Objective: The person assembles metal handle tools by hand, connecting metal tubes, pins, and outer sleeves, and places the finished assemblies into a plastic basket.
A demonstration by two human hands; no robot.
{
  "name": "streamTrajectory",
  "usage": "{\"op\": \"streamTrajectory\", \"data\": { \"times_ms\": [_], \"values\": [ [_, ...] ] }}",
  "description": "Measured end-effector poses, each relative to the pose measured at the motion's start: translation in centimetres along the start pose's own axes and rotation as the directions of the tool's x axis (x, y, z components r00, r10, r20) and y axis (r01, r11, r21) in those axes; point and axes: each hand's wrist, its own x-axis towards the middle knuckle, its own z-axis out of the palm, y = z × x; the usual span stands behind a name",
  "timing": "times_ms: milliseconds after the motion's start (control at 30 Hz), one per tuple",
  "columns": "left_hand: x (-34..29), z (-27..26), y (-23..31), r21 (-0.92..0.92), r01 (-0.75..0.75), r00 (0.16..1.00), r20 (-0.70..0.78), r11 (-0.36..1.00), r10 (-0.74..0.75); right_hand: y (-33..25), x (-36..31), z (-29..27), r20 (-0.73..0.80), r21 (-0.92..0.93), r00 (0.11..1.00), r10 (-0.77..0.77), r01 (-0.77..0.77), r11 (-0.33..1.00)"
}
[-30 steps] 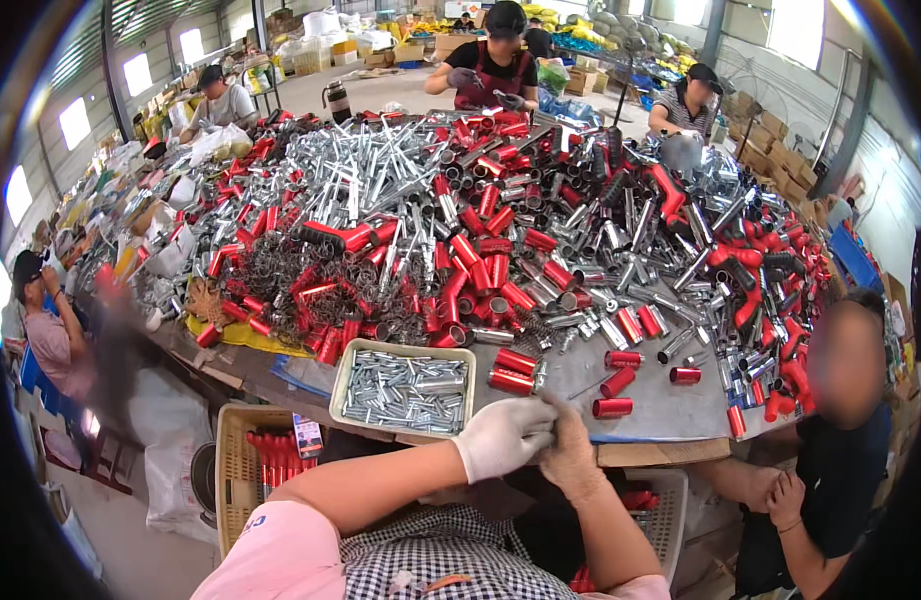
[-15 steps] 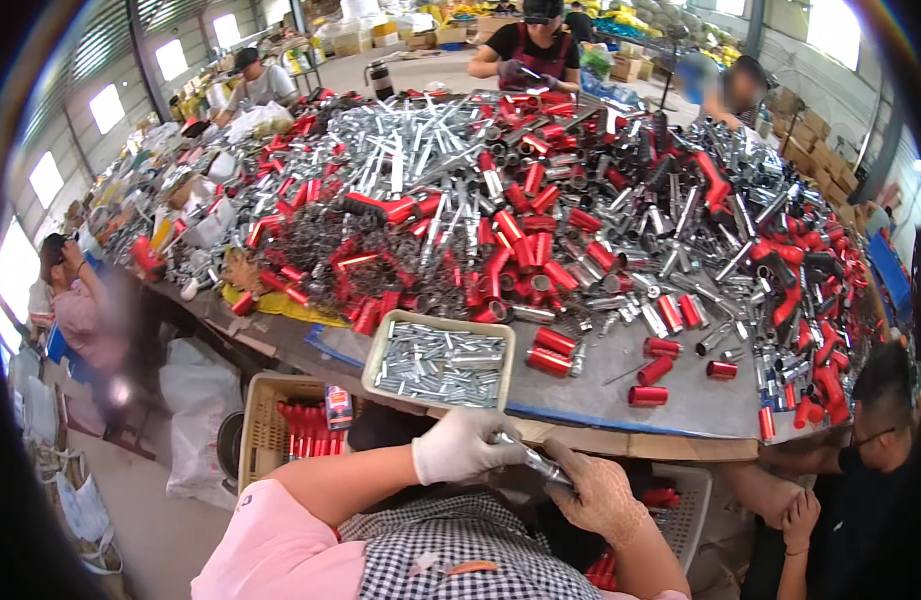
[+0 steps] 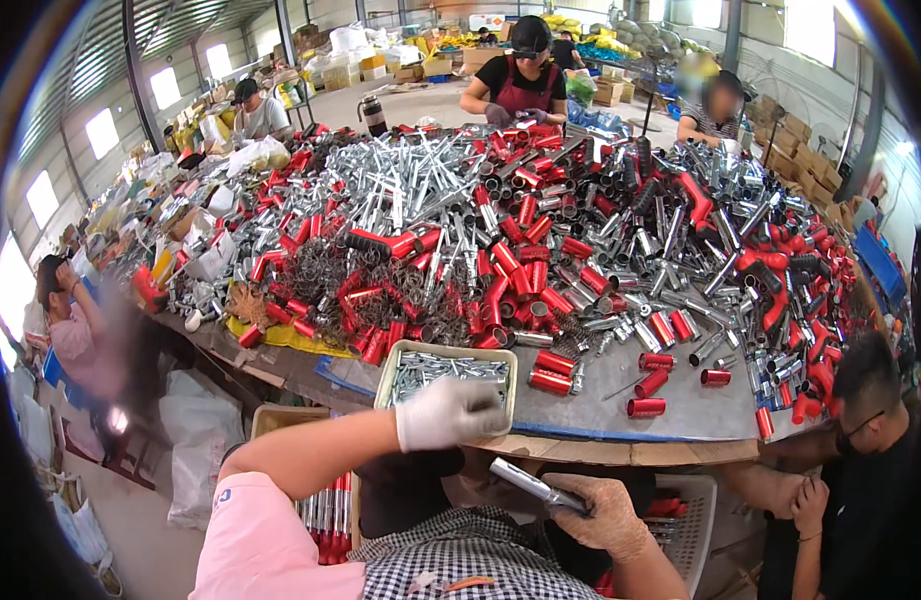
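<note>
My right hand [image 3: 603, 512], in a tan patterned covering, grips a silver metal tube [image 3: 526, 482] at its darker end. The tube's bright end points up and to the left, in front of the checked apron. My left hand [image 3: 449, 412], in a white glove, hovers over the near right part of a cream plastic tray [image 3: 385, 385]. Its fingers are loosely bent and slightly apart, with nothing visible in them. Thin silver metal pins [image 3: 446, 368] fill the tray, partly hidden by this hand.
A large heap of red and chrome tubes [image 3: 521, 270] covers the table [image 3: 581, 412]. Several red sleeves [image 3: 649, 384] lie near its front edge. Below are a tan basket [image 3: 266, 420] with red-handled parts and a pale crate [image 3: 696, 500]. A co-worker [image 3: 871, 430] sits close at right; others work around the table.
My left hand has let go of the tube and moved up and left to the tray. My right hand still holds the tube, now lower and tilted. The view has shifted slightly.
</note>
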Motion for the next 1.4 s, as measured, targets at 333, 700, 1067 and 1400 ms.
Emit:
{"op": "streamTrajectory", "data": {
  "times_ms": [333, 700, 1067, 1400],
  "values": [
    [16.5, -7.5, -1.9, 0.752, 0.037, 0.978, -0.163, 0.659, 0.132, 1.8, 1.7, -1.3, -0.200, 0.089, 0.969, 0.148, -0.132, 0.987],
    [30.5, -1.5, -0.5, 0.839, -0.031, 0.988, 0.109, 0.543, -0.112, 9.0, 6.9, -2.0, -0.417, 0.286, 0.881, 0.223, -0.106, 0.952],
    [23.1, -7.8, 0.0, 0.862, -0.078, 0.997, 0.054, 0.502, 0.063, 8.0, 6.5, -2.3, -0.407, 0.202, 0.903, 0.140, -0.061, 0.977],
    [5.8, -1.9, 2.3, 0.599, -0.452, 0.882, 0.410, 0.662, 0.231, 4.1, 4.4, -1.5, -0.350, -0.075, 0.935, -0.055, 0.030, 0.997]
  ]
}}
